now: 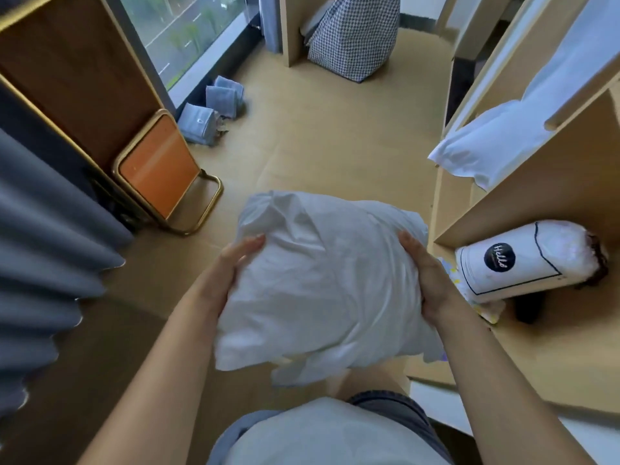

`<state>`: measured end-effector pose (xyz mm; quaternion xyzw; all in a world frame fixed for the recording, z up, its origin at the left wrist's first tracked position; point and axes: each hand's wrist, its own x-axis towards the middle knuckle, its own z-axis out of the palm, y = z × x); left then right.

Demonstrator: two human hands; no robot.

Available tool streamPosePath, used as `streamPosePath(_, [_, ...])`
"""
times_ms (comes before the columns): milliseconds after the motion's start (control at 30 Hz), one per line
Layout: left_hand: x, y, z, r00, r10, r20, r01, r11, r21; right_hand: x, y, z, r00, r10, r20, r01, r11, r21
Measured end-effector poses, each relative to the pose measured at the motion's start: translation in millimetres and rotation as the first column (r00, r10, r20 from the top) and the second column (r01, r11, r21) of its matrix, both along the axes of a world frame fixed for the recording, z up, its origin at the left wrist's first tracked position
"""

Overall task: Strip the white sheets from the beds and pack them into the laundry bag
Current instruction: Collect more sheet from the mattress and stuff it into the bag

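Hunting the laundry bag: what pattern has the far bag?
The bag: small black-and-white check, head view.

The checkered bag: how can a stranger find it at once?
Look to the far end of the tan floor, beyond the window. The checkered bag stands beside a wooden panel. Only it has a black-and-white check; the nearby bundles are plain blue-grey.
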<state>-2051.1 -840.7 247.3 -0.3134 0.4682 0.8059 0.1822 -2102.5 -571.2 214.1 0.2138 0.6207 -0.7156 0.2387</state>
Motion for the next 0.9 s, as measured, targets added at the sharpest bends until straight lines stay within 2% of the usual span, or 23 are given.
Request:
streamPosePath(100, [-86,12,5,1.0,-0.009,-0.003,0.008,1.0,-0.006,-96,9,6,1.0,0.028,-0.013,-0.028,0.999,0.019])
streamPosePath(267, [-212,17,12,0.995,0.075,-0.073,-0.075,0.997,-0.004,-238,10,22,0.996,0.08,-0.027,-0.079,0.996,0.038])
streamPosePath(467, [-350,1,9,0.988,0.142,-0.055,-0.142,0.99,0.001,-380,-14,21,0.995,0.096,-0.017,-0.095,0.994,0.048])
streamPosePath(667, [-527,-31,2,0.993,0.073,-0.089,-0.079,0.994,-0.069,-538,-38,15,0.999,0.033,-0.023,-0.032,0.998,0.049])
streamPosePath(900, [-737,-48,12,0.989,-0.087,-0.116,0.074,0.991,-0.109,-712,-46,22,0.997,-0.072,-0.026,0.073,0.996,0.053])
